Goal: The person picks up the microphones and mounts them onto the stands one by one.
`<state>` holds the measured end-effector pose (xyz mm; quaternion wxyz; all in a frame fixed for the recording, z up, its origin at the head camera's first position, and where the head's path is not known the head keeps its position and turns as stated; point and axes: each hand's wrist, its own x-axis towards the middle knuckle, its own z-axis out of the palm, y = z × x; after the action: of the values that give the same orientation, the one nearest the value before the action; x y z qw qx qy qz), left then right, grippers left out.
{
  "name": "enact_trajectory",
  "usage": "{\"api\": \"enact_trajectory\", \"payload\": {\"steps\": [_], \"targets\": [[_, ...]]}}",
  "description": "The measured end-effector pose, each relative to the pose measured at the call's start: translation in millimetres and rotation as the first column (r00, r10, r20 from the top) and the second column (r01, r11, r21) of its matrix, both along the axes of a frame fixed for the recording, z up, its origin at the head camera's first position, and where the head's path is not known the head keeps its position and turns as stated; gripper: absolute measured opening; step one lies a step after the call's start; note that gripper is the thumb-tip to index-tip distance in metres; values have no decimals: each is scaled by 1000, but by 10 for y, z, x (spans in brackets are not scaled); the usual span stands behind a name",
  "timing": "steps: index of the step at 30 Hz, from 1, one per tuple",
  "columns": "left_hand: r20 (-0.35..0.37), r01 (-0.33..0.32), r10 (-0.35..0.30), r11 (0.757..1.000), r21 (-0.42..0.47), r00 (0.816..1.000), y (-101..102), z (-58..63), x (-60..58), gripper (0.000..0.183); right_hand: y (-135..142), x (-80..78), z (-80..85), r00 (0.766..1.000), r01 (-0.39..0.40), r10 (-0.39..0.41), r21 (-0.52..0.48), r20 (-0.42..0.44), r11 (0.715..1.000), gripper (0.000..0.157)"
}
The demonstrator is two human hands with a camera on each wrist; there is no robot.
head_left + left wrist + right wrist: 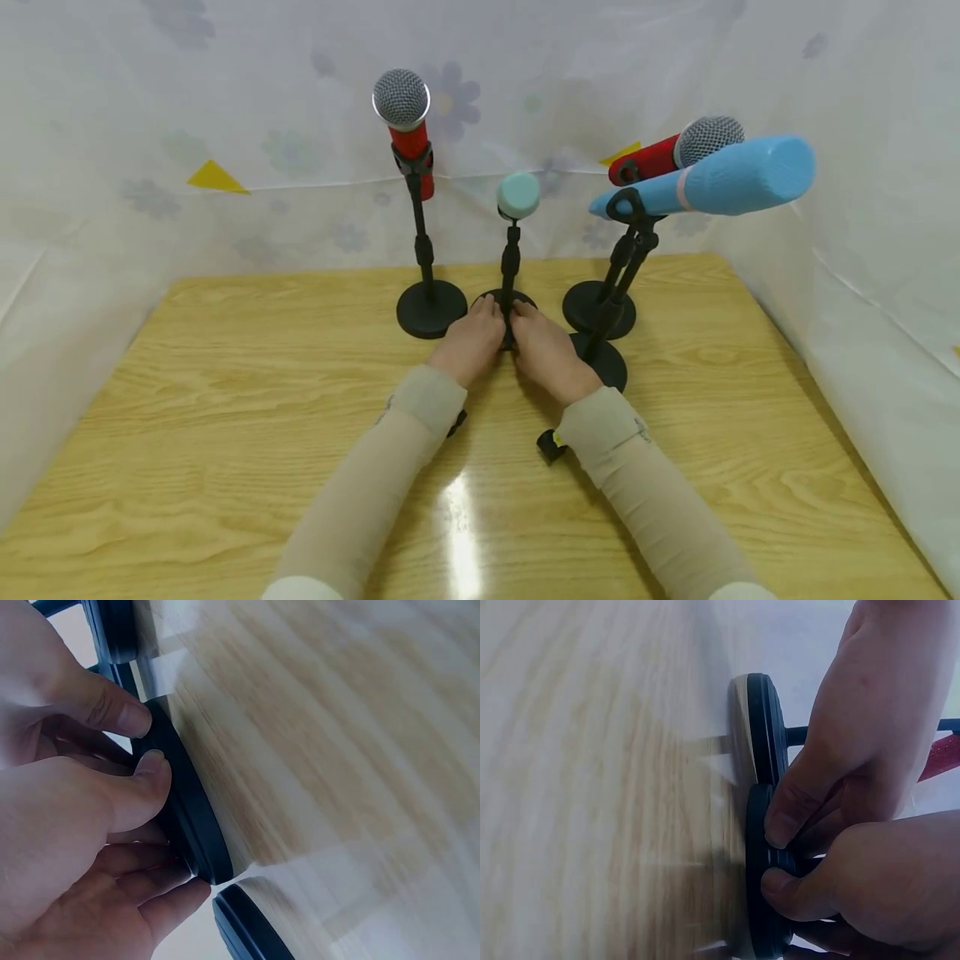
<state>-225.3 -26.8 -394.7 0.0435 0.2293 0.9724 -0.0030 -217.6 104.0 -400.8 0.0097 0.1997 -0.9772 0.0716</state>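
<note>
Wooden table (225, 400), backed by pale flowered cloth (150, 167). Four microphone stands grouped at 12 o'clock, far half of table.

Blue microphone (712, 183) on angled stand at 2 o'clock, lying near horizontal, head toward 3 o'clock. Red microphone (675, 150) just behind it, likewise tilted. Second red microphone (408, 125) upright at 11 o'clock, round base (431, 308) flat on table.

Centre stand: short black pole (510, 267), long axis vertical, carrying a small pale-green microphone (517, 196) whose head points up and somewhat toward camera. Its round base (191, 817) flat on table, close between the neighbouring bases.

Left hand (468, 342) and right hand (551, 354) both on that base, one per side. Grip: left thumb (139, 791) and fingers pinching the rim; right thumb and fingers (787, 817) curled over the opposite edge (761, 847). Both grips closed on the base, nothing else held.

Risks, as judged: top-heavy pole, so uneven lift from either hand could tip it. Neighbouring bases near; a sideways slide could knock the 11 o'clock stand or the angled stands at 2 o'clock and topple the overhanging blue microphone.
</note>
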Motion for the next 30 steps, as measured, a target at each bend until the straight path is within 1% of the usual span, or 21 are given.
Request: {"api": "enact_trajectory", "payload": {"steps": [4,10,14,16,19,23,27,30], "targets": [[-8,5,-5,1000,-6,1000,47,-1,-21,45,22,-18,3,1000,15,-15,3,4,1000,43],[4,24,-24,999,-25,1000,83,-8,8,46,62,23,-44,999,35,-35,16,6,999,49],[-29,39,-40,999,-30,999,87,-1,8,45,79,39,-50,999,42,-42,8,-9,999,51],[-35,37,-38,999,-31,999,88,13,-2,44,80,36,-39,999,47,-47,1,-2,999,53],[-12,25,-25,999,-32,1000,85,27,-13,45,73,38,-21,998,49,-49,-4,26,999,55],[32,17,-16,999,-28,999,87,29,-14,46,74,62,-13,998,47,-48,5,41,999,52],[34,24,-23,999,-31,999,100,39,-9,46,83,84,-6,999,50,-50,5,20,999,51],[42,18,-16,999,-36,999,107,44,-2,46,91,92,-25,999,41,-41,4,0,999,50]]}}
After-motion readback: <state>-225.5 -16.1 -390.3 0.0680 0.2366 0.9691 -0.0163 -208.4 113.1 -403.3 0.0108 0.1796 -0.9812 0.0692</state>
